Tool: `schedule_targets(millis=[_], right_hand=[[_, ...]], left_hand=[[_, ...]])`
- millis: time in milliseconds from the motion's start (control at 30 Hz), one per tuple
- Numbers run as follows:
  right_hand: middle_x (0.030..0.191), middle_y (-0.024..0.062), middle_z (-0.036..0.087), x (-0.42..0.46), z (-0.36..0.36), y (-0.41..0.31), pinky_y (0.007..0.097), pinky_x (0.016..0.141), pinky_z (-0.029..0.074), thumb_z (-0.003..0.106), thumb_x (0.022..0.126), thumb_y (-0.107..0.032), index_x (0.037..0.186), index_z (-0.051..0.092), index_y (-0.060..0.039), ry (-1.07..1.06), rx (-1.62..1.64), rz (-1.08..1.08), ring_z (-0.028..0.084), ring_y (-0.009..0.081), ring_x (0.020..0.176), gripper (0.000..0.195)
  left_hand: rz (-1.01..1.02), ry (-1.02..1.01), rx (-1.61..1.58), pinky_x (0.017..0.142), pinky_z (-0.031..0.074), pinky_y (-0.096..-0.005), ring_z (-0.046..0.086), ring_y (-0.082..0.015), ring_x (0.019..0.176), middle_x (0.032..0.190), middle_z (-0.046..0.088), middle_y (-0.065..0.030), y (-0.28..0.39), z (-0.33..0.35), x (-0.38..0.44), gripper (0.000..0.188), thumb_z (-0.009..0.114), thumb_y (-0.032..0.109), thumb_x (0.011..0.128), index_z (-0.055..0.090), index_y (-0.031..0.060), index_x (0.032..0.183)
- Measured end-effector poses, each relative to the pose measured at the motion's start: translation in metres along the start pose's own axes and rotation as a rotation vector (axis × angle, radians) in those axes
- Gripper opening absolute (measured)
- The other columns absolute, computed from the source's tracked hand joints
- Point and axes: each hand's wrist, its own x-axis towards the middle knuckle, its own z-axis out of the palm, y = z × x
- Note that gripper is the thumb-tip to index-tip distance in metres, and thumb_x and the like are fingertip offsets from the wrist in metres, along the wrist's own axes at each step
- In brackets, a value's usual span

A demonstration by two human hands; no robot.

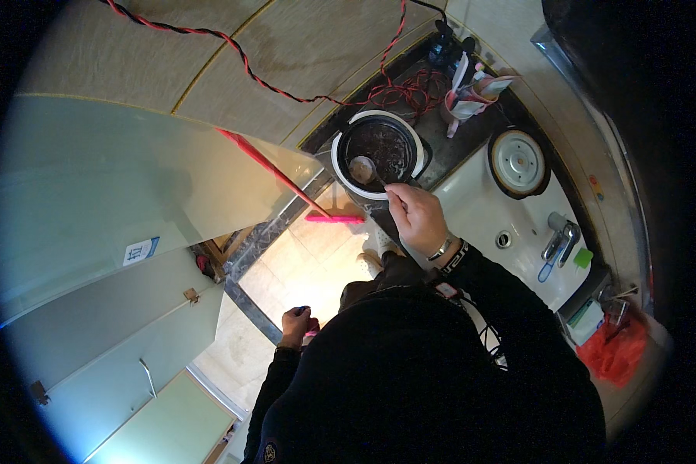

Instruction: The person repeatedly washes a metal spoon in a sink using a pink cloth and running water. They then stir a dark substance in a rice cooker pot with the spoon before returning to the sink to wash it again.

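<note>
My right hand (419, 217) pinches the handle of a ladle (362, 170). Its bowl, with some light brown content, rests inside the dark inner pot of a white-rimmed cooker (336, 152). Dark liquid with pale streaks or reflections lies in the pot. Low by my left side, my left hand (296, 326) is curled around a small dark-blue object (303, 308), mostly hidden by the fingers. A bit of pink shows beside that hand. A round lid (518, 163) with a metal inner face lies on the far rim of the white washbasin (470, 194).
Red-black twisted wire (409, 93) lies coiled behind the cooker near a pink toothbrush holder (470, 101). A faucet (561, 238) stands at the basin. A pink-red broom (272, 168) leans near a glass door (122, 174). A red plastic bag (615, 351) is at right.
</note>
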Motion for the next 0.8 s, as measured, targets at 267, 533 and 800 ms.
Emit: schedule_targets(millis=[267, 533, 800], right_hand=[[0.078, 0.0166, 0.067, -0.016, -0.016, 0.008, 0.0315, 0.060, 0.049, 0.055, 0.091, -0.015, 0.097, 0.063, 0.0013, 0.028, 0.197, 0.355, 0.067, 0.0226, 0.069, 0.019], [0.081, 0.0080, 0.070, -0.031, -0.052, -0.009, 0.0216, 0.056, 0.044, 0.053, 0.093, -0.016, 0.097, 0.062, 0.0016, 0.228, 0.400, 0.507, 0.059, 0.0075, 0.065, 0.020], [0.079, 0.0049, 0.069, -0.093, -0.084, -0.026, 0.0183, 0.048, 0.036, 0.056, 0.091, -0.016, 0.092, 0.064, -0.0015, 0.499, 0.421, 0.593, 0.044, 0.0026, 0.054, 0.017]], left_hand=[[0.088, -0.041, 0.105, 0.057, 0.052, -0.0291, 0.063, -0.0172, 0.063, 0.075, 0.065, -0.0081, 0.000, 0.000, 0.011, 0.024, 0.064, 0.016, 0.084, 0.065, -0.0050, 0.094], [0.334, 0.008, 0.207, 0.046, 0.046, -0.0325, 0.056, -0.0145, 0.046, 0.056, 0.059, -0.0069, -0.006, -0.010, 0.055, 0.020, 0.060, 0.017, 0.079, 0.061, 0.0020, 0.066], [0.370, -0.150, 0.327, 0.043, 0.048, -0.0305, 0.059, -0.0179, 0.048, 0.061, 0.060, -0.0089, 0.030, -0.045, 0.017, 0.015, 0.060, 0.012, 0.082, 0.061, -0.0010, 0.075]])
